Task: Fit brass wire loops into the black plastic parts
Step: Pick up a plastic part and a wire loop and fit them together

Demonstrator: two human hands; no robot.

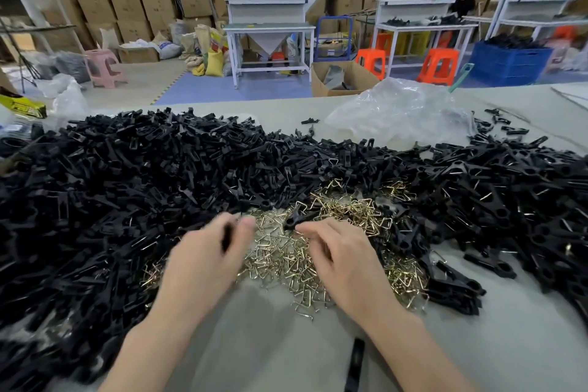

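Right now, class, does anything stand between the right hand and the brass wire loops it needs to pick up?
Nothing visible does. The right hand hangs directly over the pile of brass wire loops, fingers curled down toward it. A loose black plastic part lies on the pile just beyond the fingertips.

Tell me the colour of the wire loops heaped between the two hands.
Shiny brassy gold; the wire loops show best in the head view.

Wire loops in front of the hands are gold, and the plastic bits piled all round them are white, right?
Not quite. The wire loops are gold, but the plastic bits piled round them are black, not white. The head view shows this.
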